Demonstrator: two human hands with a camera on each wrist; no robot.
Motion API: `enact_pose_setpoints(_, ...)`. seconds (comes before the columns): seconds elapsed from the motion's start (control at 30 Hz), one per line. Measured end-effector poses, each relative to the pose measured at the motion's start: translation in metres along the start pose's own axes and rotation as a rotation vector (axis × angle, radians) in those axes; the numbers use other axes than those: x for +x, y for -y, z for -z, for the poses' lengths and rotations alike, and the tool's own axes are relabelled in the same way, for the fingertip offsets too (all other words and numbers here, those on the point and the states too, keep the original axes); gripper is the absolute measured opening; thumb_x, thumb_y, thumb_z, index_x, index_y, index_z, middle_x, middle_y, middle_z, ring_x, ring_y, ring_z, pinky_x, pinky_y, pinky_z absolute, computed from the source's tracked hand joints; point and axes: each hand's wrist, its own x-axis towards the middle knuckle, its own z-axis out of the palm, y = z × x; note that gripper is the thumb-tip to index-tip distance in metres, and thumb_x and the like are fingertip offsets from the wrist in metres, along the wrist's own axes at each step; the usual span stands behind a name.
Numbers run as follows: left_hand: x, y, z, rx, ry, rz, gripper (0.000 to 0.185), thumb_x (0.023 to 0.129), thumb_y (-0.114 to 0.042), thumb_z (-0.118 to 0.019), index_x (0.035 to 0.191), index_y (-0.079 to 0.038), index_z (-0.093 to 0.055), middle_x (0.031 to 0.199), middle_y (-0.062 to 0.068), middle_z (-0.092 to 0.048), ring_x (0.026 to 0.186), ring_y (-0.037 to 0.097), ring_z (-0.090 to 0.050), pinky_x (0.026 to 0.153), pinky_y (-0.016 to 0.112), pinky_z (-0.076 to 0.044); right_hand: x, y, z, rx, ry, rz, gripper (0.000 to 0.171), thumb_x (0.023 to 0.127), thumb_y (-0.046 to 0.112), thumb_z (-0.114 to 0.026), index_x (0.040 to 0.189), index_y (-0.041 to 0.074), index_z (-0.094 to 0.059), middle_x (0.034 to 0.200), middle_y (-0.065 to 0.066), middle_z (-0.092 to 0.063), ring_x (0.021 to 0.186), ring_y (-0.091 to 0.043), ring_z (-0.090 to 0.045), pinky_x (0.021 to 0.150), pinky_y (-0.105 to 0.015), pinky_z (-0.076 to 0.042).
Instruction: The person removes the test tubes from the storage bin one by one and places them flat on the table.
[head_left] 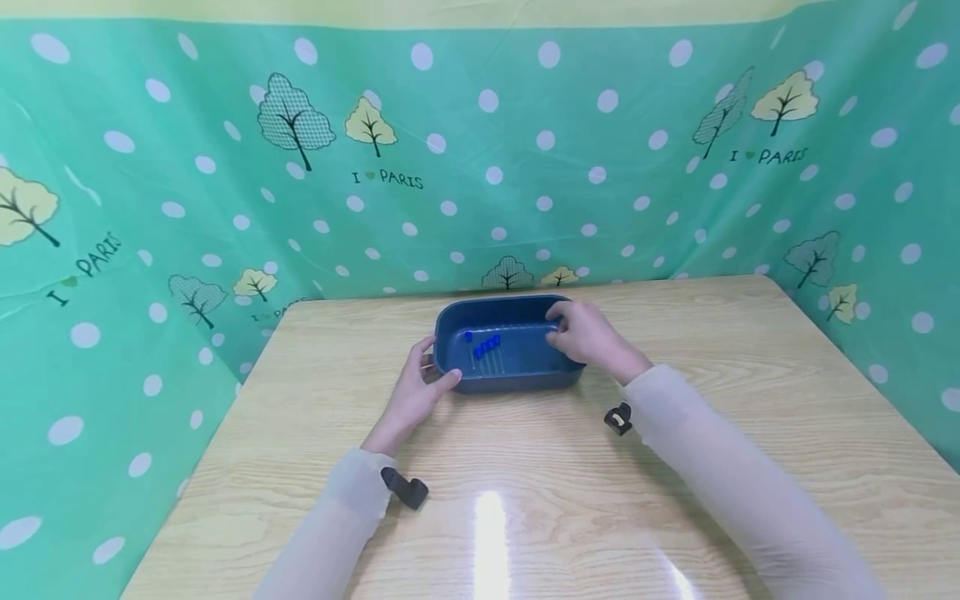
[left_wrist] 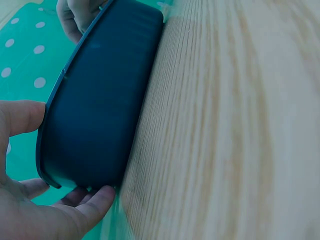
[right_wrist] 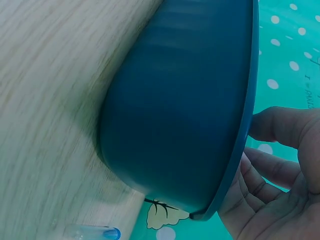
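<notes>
Dark-blue tub resting toward the far middle of the worktop, blue-capped pens inside, left hand grasping its left end and right hand curled over its right rim; gripped both sides, not yet lifted.

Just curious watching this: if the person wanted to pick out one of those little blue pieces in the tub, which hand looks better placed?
Probably the right hand: its fingers already curl over the tub rim, while the left hand holds the outside end.
</notes>
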Motion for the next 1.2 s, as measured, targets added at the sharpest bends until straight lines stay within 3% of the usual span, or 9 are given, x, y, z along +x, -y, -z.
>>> enact_pose_setpoints(0.47,0.001,-0.002,0.004,0.003,0.01,-0.015,0.078,0.087,-0.031,-0.07,0.15,-0.02,-0.024,0.141,0.018,-0.04,0.129,0.037,-0.042,0.103,0.052,-0.038,0.005,0.005,-0.009,-0.032,0.006,-0.006,0.038,0.09,0.014,-0.064,0.124,0.002,-0.057,0.089,-0.009,-0.061,0.07,-0.019,-0.057,0.059,-0.03,-0.049)
enact_pose_setpoints(0.77,0.002,-0.002,0.002,0.001,0.01,-0.009,0.078,0.087,-0.031,-0.069,0.15,-0.019,-0.024,0.14,0.017,-0.04,0.129,0.035,-0.042,0.102,0.051,-0.038,0.01,0.008,-0.014,-0.057,0.025,-0.001,0.039,0.09,0.015,-0.064,0.126,0.001,-0.056,0.084,-0.007,-0.061,0.064,-0.017,-0.056,0.058,-0.03,-0.048)
enact_pose_setpoints(1.2,0.001,0.001,0.001,-0.017,0.016,-0.011,0.078,0.087,-0.03,-0.069,0.15,-0.02,-0.024,0.14,0.017,-0.04,0.129,0.035,-0.042,0.103,0.051,-0.037,0.016,0.011,-0.025,-0.086,0.057,-0.027,0.04,0.091,0.019,-0.065,0.127,0.005,-0.057,0.096,-0.006,-0.062,0.079,-0.019,-0.058,0.068,-0.033,-0.049)
